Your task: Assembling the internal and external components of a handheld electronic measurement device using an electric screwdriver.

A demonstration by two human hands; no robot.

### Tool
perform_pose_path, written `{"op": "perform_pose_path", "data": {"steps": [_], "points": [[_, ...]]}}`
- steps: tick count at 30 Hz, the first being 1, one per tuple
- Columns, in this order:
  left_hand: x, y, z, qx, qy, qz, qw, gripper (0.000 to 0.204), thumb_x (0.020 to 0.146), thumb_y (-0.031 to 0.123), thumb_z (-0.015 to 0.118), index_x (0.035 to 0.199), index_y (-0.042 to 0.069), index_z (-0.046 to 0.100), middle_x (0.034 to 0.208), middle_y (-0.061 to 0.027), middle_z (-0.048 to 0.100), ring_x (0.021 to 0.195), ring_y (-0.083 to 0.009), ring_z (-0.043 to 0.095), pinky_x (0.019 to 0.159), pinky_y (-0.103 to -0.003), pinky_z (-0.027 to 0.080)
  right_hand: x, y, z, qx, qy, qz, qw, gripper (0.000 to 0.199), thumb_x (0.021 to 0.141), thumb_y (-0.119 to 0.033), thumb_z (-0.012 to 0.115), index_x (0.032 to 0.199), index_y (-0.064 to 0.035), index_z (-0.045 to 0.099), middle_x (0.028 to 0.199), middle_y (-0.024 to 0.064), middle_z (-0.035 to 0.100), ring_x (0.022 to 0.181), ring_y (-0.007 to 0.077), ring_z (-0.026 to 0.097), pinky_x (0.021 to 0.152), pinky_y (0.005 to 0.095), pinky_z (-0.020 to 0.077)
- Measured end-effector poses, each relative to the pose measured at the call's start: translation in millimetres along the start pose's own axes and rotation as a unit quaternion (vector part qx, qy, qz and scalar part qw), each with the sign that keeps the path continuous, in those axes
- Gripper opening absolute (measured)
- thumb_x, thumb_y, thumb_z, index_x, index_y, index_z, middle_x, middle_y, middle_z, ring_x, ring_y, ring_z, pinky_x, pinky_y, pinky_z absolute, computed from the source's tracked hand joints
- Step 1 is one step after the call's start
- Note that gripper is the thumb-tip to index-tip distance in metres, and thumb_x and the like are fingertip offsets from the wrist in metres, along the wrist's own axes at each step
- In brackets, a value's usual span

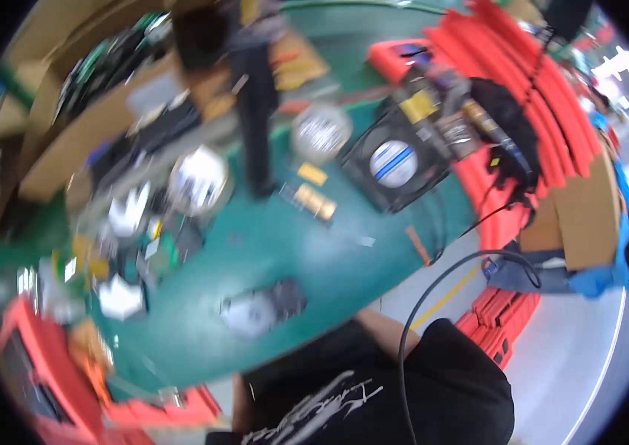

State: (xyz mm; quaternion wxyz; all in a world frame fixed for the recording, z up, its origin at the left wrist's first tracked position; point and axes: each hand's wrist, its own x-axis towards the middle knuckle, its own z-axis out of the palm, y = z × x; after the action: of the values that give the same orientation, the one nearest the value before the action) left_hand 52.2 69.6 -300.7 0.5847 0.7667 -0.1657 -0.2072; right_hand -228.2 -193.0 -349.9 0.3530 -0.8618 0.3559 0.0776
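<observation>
Neither of my hands shows; only parts of my bare forearms appear beside my black shirt [433,378], under the front edge of the green work table [329,274]. Closest to me on the table lies a silver and black device [262,308], which looks like a hard disk drive, blurred by motion. Farther back sits a black square cooling fan [394,163] with a white and blue round label. Small yellowish blocks [314,202] lie left of the fan, and a round clear container [320,132] stands behind them.
Another round container [199,178] and mixed small parts crowd the left side. A dark upright post [255,119] rises at the back. Cardboard boxes [92,126] stand far left, red bins [507,111] at right. A black cable [411,326] loops beside me; a person in blue [626,259] is far right.
</observation>
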Motion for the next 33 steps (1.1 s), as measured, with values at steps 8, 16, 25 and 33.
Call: {"op": "perform_pose_path", "data": {"steps": [8, 16, 25, 33], "points": [[-161, 54, -99, 0.009, 0.161, -0.296, 0.942, 0.042, 0.105, 0.034, 0.058, 0.122, -0.003, 0.069, 0.101, -0.0086, 0.074, 0.091, -0.018, 0.069, 0.077, -0.032, 0.053, 39, -97, -121, -0.06, 0.078, -0.234, 0.967, 0.037, 0.097, -0.035, 0.063, 0.117, -0.0046, 0.071, 0.117, 0.0196, 0.072, 0.112, 0.0411, 0.065, 0.098, 0.0487, 0.0501], [-189, 326, -131, 0.098, -0.263, -0.143, 0.949, 0.039, 0.093, 0.017, 0.077, 0.129, 0.002, 0.069, 0.104, -0.0114, 0.077, 0.094, -0.0193, 0.074, 0.085, -0.034, 0.057, -76, -262, -299, 0.095, -0.254, -0.438, 0.857, 0.026, 0.093, -0.025, 0.073, 0.11, -0.0046, 0.069, 0.097, 0.0153, 0.072, 0.091, 0.037, 0.069, 0.081, 0.047, 0.0561], [-42, 402, -23, 0.223, -0.053, 0.207, 0.951, 0.037, 0.088, 0.005, 0.075, 0.124, -0.001, 0.07, 0.101, -0.0133, 0.076, 0.092, -0.0214, 0.072, 0.082, -0.035, 0.054, -13, -329, -283, -0.074, 0.114, -0.524, 0.841, 0.071, 0.077, -0.021, 0.087, 0.139, -0.0047, 0.056, 0.134, 0.0196, 0.059, 0.112, 0.0357, 0.062, 0.088, 0.0449, 0.052], [-39, 371, 13, -0.068, 0.128, 0.102, 0.984, 0.045, 0.096, 0.0, 0.063, 0.139, -0.007, 0.056, 0.127, -0.0188, 0.068, 0.106, -0.0227, 0.068, 0.098, -0.034, 0.051, -13, -324, -267, 0.179, 0.018, -0.407, 0.896, 0.058, 0.097, -0.027, 0.069, 0.145, -0.0015, 0.049, 0.132, 0.0238, 0.057, 0.109, 0.0343, 0.062, 0.087, 0.0443, 0.0528]]}}
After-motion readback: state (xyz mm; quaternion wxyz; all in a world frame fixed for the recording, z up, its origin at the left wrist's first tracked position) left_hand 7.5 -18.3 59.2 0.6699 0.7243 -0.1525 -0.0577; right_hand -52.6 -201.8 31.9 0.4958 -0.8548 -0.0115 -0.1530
